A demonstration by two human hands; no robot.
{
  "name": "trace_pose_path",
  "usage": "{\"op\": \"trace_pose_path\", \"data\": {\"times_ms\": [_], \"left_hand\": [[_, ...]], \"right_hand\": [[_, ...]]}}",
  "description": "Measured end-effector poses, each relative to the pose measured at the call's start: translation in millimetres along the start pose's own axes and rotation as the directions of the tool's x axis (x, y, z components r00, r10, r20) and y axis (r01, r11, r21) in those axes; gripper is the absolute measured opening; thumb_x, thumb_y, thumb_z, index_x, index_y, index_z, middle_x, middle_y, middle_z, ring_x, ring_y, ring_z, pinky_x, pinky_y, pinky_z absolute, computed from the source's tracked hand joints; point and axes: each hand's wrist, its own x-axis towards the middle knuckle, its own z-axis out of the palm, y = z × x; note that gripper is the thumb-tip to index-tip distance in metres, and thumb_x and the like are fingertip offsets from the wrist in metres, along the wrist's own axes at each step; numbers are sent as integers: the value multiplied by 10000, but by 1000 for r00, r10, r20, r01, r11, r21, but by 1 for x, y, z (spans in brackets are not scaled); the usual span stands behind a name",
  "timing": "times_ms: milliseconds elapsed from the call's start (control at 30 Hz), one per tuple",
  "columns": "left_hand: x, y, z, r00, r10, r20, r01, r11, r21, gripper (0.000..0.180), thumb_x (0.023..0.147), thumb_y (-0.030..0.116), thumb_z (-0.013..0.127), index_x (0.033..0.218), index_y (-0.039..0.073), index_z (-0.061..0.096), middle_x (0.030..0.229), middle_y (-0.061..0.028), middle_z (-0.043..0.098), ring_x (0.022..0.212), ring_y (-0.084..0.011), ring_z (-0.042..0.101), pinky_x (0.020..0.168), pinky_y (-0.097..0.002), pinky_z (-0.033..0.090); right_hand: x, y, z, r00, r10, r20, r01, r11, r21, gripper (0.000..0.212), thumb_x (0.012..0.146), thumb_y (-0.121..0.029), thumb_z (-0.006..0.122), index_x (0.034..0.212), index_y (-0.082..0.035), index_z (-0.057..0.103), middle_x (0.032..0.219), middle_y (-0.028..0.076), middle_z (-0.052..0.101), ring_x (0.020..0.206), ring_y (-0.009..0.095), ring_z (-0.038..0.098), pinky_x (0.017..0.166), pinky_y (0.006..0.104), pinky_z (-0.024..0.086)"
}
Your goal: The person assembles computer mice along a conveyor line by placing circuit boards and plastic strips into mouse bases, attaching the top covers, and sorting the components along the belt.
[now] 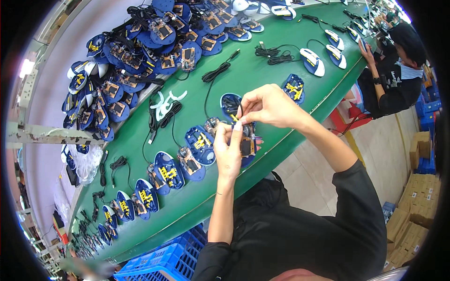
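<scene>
My left hand (228, 154) is closed round a blue mouse base with a brown circuit board (247, 147). Fingertips show past its far edge, and the thumb points up. My right hand (272, 108) comes in from the right, its thumb and forefinger pinched on a thin black cable (241, 110) above the base. Both hands' fingertips meet there, and the exact contact is partly hidden. Just behind them sits a blue mouse shell (229, 102) with black parts inside. Beside my left hand lies an open blue mouse shell (200, 144) with yellow inner parts.
On the green belt (262, 161) a row of mouse shells and boards (169, 169) runs down left. Coiled cables (216, 71) and white curved pieces (165, 105) lie behind. Mouse parts (161, 32) are heaped on the far ledge. A blue crate (161, 257) stands below; a co-worker (391, 79) sits right.
</scene>
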Motion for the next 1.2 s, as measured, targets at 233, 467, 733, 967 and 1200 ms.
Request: {"op": "trace_pose_path", "data": {"times_ms": [233,467,733,967,1200], "left_hand": [[-14,1,-12,999,48,11,-46,989,-139,228,1034,266,456,1001,41,449,880,-182,654,700,-301,719,567,-354,621],[-29,2,-21,997,62,38,-54,979,-195,265,1051,297,400,934,59,408,851,-159,649,676,-238,713,548,-296,592],[-46,5,-26,992,124,6,-123,992,-26,256,1046,278,429,930,51,413,813,-137,643,670,-216,710,531,-272,568],[-50,9,-34,983,25,183,40,939,-342,237,1047,267,377,1004,36,412,926,-202,626,711,-324,711,586,-390,627],[-54,-3,-45,986,165,-19,-163,985,53,266,1052,284,404,949,38,416,810,-139,646,682,-224,712,549,-289,577]], "right_hand": [[3,13,12,996,44,72,-70,904,421,94,759,43,756,839,38,707,844,98,725,778,134,685,752,259,550],[-2,11,26,997,-46,55,23,934,357,91,758,40,758,844,35,727,840,104,728,800,133,687,776,265,546],[-7,11,38,986,-143,87,93,901,424,105,748,91,735,837,36,726,835,99,724,793,144,691,771,264,552],[-1,20,44,951,-285,120,203,868,453,95,765,82,732,852,45,726,826,108,725,802,156,699,776,275,558],[3,-2,61,972,-69,225,-9,945,326,140,817,62,686,924,16,608,888,95,691,829,119,663,789,266,544]]}}
